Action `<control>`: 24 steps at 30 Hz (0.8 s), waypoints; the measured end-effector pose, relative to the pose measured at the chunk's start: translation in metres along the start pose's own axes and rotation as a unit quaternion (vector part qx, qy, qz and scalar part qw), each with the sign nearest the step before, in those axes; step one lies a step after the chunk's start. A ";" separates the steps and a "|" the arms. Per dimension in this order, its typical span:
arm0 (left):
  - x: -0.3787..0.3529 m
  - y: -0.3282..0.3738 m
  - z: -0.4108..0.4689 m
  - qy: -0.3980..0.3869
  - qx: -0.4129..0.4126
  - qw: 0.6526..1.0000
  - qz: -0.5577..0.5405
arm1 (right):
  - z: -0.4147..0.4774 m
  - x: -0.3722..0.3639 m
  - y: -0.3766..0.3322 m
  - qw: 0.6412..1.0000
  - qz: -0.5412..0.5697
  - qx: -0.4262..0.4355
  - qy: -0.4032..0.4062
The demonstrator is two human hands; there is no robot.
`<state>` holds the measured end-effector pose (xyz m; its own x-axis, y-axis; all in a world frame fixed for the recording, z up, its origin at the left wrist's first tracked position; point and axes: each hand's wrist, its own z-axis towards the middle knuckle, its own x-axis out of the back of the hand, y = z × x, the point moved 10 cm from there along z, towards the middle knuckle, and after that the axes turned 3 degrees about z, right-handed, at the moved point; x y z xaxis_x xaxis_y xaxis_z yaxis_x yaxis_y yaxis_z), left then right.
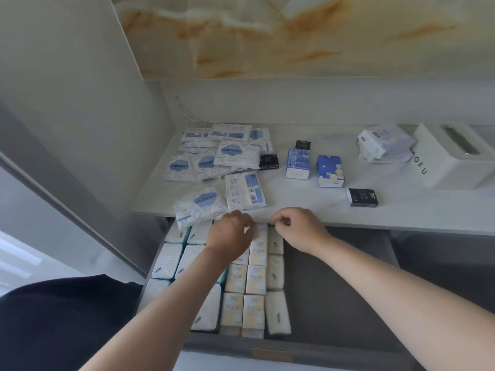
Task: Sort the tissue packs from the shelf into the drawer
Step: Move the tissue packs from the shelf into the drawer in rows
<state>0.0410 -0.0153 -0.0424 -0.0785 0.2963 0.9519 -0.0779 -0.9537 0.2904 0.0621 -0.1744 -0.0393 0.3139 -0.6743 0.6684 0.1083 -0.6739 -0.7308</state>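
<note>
The grey drawer (pixel 334 290) is pulled out below the white shelf (pixel 401 212). Its left part holds rows of white-teal packs (pixel 168 261), yellow "Face" packs (pixel 255 279) and beige packs (pixel 277 311). My left hand (pixel 230 234) and my right hand (pixel 297 226) hover over the drawer's back end, just under the shelf edge, on either side of the rearmost yellow pack (pixel 260 234). My left fingers curl down against that pack. My right fingertips are pinched together with nothing visible in them. A pile of flat white-blue packs (pixel 222 153) lies on the shelf.
Also on the shelf are two upright blue packs (pixel 297 163), small black packs (pixel 361 196), purple-white packs (pixel 385 145) and a white tissue box (pixel 452 156). A white-blue pack (pixel 198 207) overhangs the shelf edge. A cabinet wall (pixel 80 116) stands at left.
</note>
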 end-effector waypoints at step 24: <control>0.004 0.092 0.143 -0.051 -0.057 0.984 0.159 | 0.047 0.086 0.061 0.953 -0.297 0.030 0.044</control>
<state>0.1757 -0.1094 0.0018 -0.0181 -0.0282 0.9994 -0.1769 -0.9837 -0.0310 0.1403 -0.2592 -0.0333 0.1003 -0.2042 0.9738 0.2969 -0.9280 -0.2252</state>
